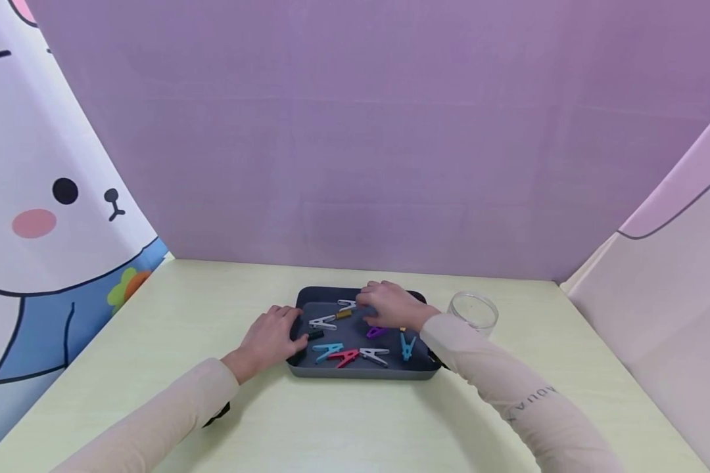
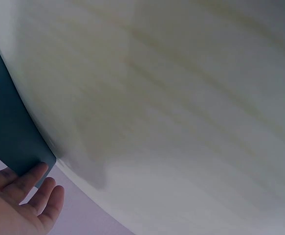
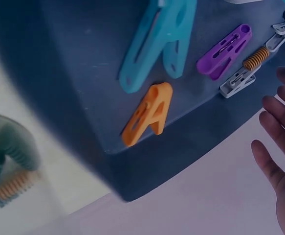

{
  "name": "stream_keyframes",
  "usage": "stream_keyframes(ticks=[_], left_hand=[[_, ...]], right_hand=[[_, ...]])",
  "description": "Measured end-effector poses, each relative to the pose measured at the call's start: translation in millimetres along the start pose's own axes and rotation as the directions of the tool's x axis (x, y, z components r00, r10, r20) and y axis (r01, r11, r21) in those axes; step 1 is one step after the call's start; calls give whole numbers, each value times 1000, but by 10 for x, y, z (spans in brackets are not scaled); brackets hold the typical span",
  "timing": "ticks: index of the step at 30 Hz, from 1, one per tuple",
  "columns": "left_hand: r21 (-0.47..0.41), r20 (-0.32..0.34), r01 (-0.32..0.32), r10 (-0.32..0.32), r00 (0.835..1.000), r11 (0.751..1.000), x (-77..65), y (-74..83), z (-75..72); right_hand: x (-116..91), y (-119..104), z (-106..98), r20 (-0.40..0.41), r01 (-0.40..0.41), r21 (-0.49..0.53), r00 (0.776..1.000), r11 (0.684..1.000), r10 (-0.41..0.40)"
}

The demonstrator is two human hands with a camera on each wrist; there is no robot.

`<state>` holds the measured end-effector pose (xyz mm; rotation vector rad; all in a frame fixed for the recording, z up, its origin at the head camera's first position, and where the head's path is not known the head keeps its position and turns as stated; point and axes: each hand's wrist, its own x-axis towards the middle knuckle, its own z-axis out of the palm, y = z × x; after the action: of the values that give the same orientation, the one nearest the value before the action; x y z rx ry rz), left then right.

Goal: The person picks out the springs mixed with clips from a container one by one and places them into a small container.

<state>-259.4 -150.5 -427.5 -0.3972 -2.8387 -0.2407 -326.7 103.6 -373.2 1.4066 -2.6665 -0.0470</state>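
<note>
A dark grey tray [image 1: 363,373] holds several plastic clothespins and coil springs. My left hand [image 1: 270,341] grips its left rim, thumb on the inner side; in the left wrist view, the fingers [image 2: 31,178] touch the outer wall. Over the tray's far right part is my right hand [image 1: 393,305], fingers loosely bent and holding nothing visible. Near it lie a purple clothespin [image 3: 225,51], a gold spring [image 3: 255,58] and a white clothespin [image 3: 240,81]. An orange clothespin [image 3: 148,113] and a blue clothespin [image 1: 407,347] lie farther right. A black spring [image 1: 315,335] lies by my left thumb.
A clear round container [image 1: 473,310] stands right of the tray; green and orange springs [image 3: 14,185] show inside it. A red clothespin [image 1: 345,357] lies near the tray's front wall. The pale table [image 1: 242,427] meets a purple backdrop [image 1: 355,164] behind.
</note>
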Motion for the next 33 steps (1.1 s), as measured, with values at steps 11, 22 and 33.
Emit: stream_keyframes(ticks=[11,22,33], left_hand=[[0,10,-2,2,1000,1000,-4,-13,6],[2,5,-7,7,1000,1000,-1,-14,6],[0,-3,-15,15,1000,1000,3,-15,2]], right_hand=[[196,-27,94,43,26,-22,999,999,-25],[321,-71,185,62,11,-23,998,1000,-10],[367,-94,224,94,-27,-23,995,999,29]])
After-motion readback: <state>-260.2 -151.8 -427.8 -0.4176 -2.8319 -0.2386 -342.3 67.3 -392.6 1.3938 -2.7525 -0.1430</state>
